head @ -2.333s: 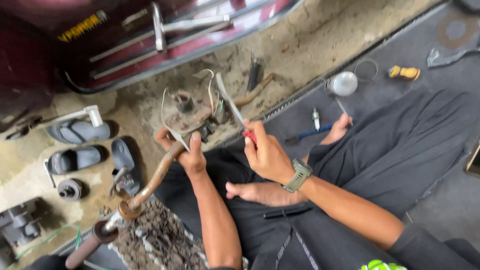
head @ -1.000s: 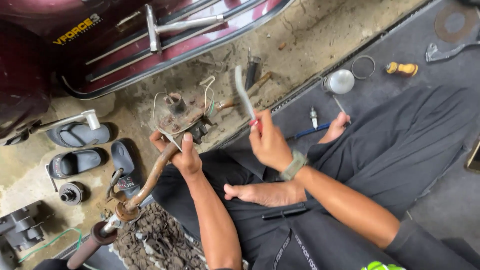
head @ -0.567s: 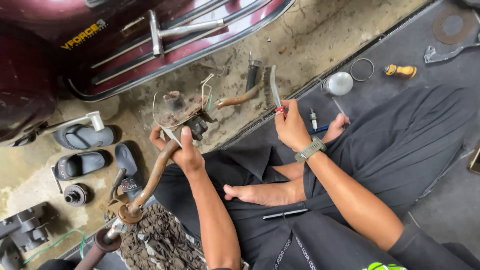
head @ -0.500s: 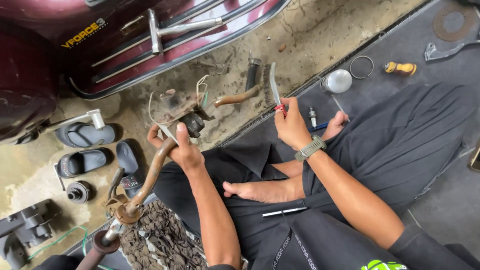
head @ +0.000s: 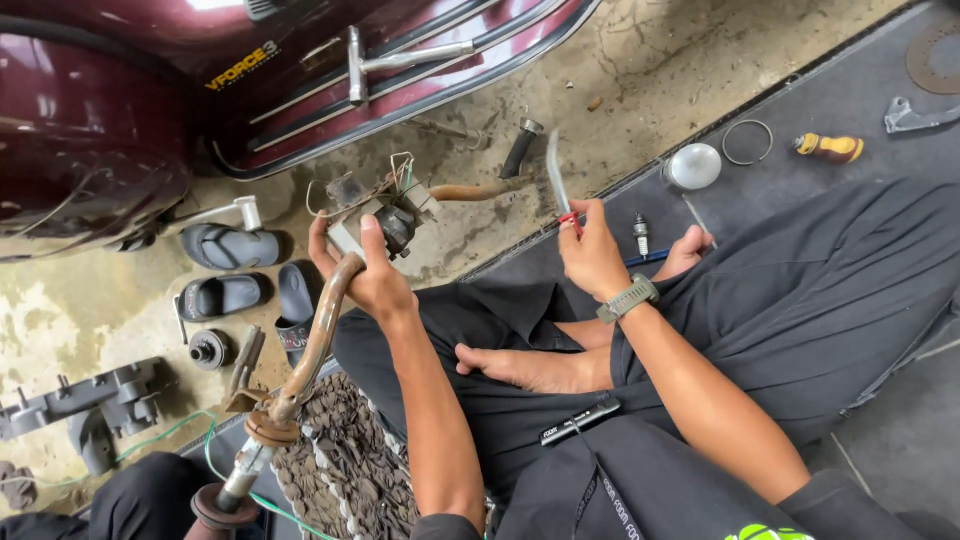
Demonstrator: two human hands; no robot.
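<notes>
My left hand (head: 372, 272) grips a rusty bent handlebar tube (head: 318, 342) just below a grey switch housing (head: 385, 215) with loose wires (head: 330, 195). The tube runs down left to a round fitting (head: 262, 430). My right hand (head: 592, 255), with a watch on the wrist, holds a slim metal tool with a red grip (head: 558, 185), tip up, about a hand's width right of the housing. I sit cross-legged in dark trousers (head: 800, 300) with bare feet (head: 525, 365).
A maroon scooter body (head: 250, 90) lies across the top. Sandals (head: 225, 270) and grey metal parts (head: 90, 400) sit on the concrete at left. On the dark mat at right lie a spark plug (head: 641, 235), a round bulb (head: 694, 166), a ring (head: 747, 142) and a yellow-handled tool (head: 828, 148).
My right hand has carried the slim tool away from the switch housing to the right. My left hand has kept its grip on the tube, shifting slightly.
</notes>
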